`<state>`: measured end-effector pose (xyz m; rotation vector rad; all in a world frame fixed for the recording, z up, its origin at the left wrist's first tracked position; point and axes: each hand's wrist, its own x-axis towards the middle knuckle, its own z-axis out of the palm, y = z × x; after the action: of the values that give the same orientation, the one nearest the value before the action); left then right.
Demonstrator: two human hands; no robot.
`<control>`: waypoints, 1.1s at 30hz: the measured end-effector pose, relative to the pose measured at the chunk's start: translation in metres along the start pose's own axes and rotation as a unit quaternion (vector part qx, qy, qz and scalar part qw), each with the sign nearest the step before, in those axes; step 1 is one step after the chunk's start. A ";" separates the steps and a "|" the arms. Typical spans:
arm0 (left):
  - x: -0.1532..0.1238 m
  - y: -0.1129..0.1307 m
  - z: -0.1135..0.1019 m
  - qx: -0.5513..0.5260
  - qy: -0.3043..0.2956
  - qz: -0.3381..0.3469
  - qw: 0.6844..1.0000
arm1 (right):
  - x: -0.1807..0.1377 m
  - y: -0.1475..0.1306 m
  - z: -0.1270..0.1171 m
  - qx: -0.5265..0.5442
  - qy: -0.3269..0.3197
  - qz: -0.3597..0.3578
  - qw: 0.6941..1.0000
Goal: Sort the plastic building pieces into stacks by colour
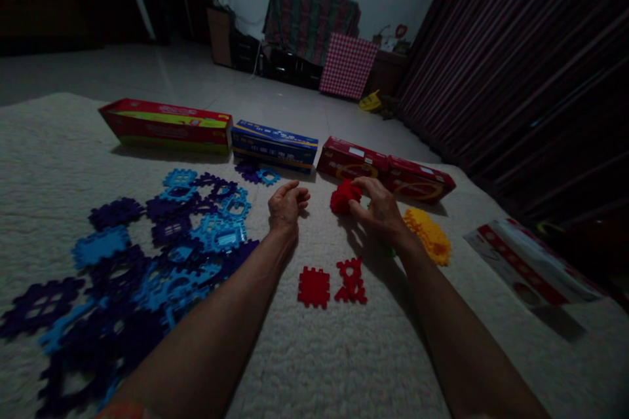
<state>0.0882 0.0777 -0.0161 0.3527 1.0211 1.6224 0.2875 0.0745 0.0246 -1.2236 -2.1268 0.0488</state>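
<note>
My right hand (pixel 378 209) is closed on a clump of red interlocking plastic tiles (pixel 344 196) that rests on the cream carpet (pixel 344 353). About a hand's width to its left, my left hand (pixel 286 204) lies on the carpet with its fingers curled in, and I see nothing in them. Two loose red tiles (pixel 331 285) lie flat between my forearms. A yellow pile of tiles (pixel 430 234) sits just right of my right wrist. Many blue and purple tiles (pixel 147 255) are spread out to the left of my left arm.
Three boxes stand in a row at the carpet's far edge: a red and yellow one (pixel 167 124), a blue one (pixel 274 144) and a red one (pixel 386 170). A plastic package (pixel 525 265) lies at the right. Dark curtains (pixel 531 65) hang on the right.
</note>
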 end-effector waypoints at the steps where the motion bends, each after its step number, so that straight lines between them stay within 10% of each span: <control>1: 0.000 0.000 0.000 0.002 0.000 0.000 1.000 | 0.001 0.001 0.001 0.000 0.001 0.000 1.000; 16: 0.000 -0.001 0.000 0.013 -0.005 0.008 1.000 | 0.000 -0.004 -0.005 0.009 0.007 -0.011 1.000; 33: 0.003 -0.006 0.000 0.023 -0.020 0.032 0.999 | -0.064 -0.106 -0.016 0.093 -0.354 -0.035 0.930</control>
<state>0.0914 0.0801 -0.0216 0.4520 1.0276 1.6446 0.2381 -0.0394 0.0394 -1.1147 -2.6865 0.7458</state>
